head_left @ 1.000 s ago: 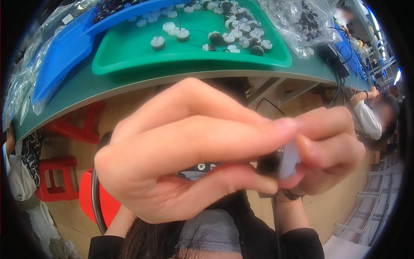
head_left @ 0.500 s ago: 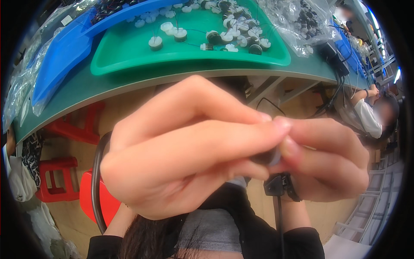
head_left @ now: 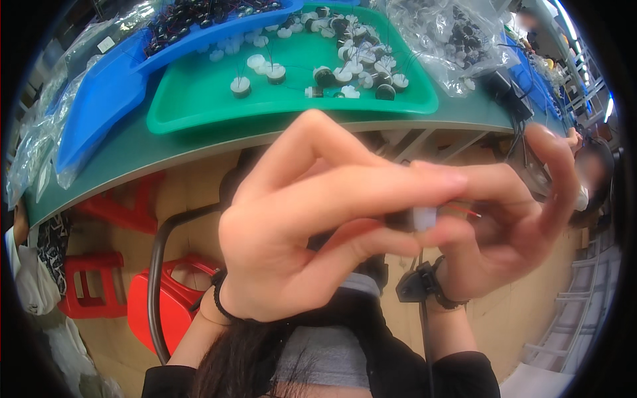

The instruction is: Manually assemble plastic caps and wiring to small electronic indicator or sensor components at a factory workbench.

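Observation:
Between my hands, in front of my body, is a small round part with a dark body and a white cap (head_left: 424, 217). My left hand (head_left: 285, 225) pinches its dark side between thumb and fingers, which hide most of it. The thumb and forefinger of my right hand (head_left: 507, 229) close on the white end, while another finger is raised. A thin red wire (head_left: 464, 210) with a bare tip sticks out toward my right palm. Beyond, a green tray (head_left: 206, 123) holds many similar black-and-white parts with thin wires.
A blue tray (head_left: 103, 109) with dark wired parts overlaps the green tray at left. Clear plastic bags (head_left: 451, 50) lie on the table at right. Red stools (head_left: 93, 285) stand below on the left, near a curved dark bar (head_left: 154, 285). Another person (head_left: 590, 172) sits far right.
Both hands have shifted slightly to the right. My right hand has turned and raised a finger, and the white cap and red wire now show between the hands.

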Tool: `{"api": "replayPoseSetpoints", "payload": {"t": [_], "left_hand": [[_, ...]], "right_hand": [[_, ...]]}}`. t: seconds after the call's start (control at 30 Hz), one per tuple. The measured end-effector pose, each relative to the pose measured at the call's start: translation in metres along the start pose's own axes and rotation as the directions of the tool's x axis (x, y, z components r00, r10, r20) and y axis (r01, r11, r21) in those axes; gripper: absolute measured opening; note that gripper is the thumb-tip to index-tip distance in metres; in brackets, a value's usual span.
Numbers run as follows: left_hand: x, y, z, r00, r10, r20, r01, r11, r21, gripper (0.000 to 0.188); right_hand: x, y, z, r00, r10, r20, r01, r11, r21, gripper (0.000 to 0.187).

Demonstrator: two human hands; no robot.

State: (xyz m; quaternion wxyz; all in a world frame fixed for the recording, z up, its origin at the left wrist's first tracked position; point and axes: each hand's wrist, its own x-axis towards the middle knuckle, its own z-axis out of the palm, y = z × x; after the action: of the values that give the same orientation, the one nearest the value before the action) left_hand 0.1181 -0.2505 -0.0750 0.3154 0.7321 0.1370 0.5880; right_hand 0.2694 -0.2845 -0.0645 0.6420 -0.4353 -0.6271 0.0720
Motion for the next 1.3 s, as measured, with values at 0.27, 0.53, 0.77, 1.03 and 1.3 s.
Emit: {"api": "replayPoseSetpoints", "payload": {"t": [0.27, 0.53, 0.77, 1.03, 1.3], "left_hand": [[0.001, -0.005, 0.019, 0.991, -0.099, -0.094, 0.055, 0.919, -0.389, 0.019], [-0.001, -0.012, 0.014, 0.995, 0.044, -0.089, -0.067, 0.961, -0.267, 0.029], [-0.003, -0.022, 0.011, 0.982, 0.177, -0.074, -0.188, 0.962, -0.2, 0.031], [-0.001, -0.017, 0.006, 0.984, 0.176, -0.04, -0.18, 0.966, -0.183, 0.026], [-0.003, -0.015, 0.014, 0.937, 0.096, -0.336, -0.194, 0.942, -0.273, 0.035]], "right_hand": [[0.003, 0.022, -0.013, 0.925, -0.379, -0.036, 0.38, 0.925, 0.011, 0.078], [0.007, -0.001, 0.002, 0.886, -0.43, 0.173, 0.445, 0.894, -0.057, 0.022], [0.002, 0.0, 0.002, 0.904, -0.365, 0.223, 0.378, 0.926, -0.019, 0.023], [-0.006, 0.0, 0.002, 0.891, -0.398, 0.218, 0.414, 0.909, -0.035, 0.026], [0.012, -0.004, 0.013, 0.895, -0.373, 0.244, 0.355, 0.928, 0.116, 0.021]]}}
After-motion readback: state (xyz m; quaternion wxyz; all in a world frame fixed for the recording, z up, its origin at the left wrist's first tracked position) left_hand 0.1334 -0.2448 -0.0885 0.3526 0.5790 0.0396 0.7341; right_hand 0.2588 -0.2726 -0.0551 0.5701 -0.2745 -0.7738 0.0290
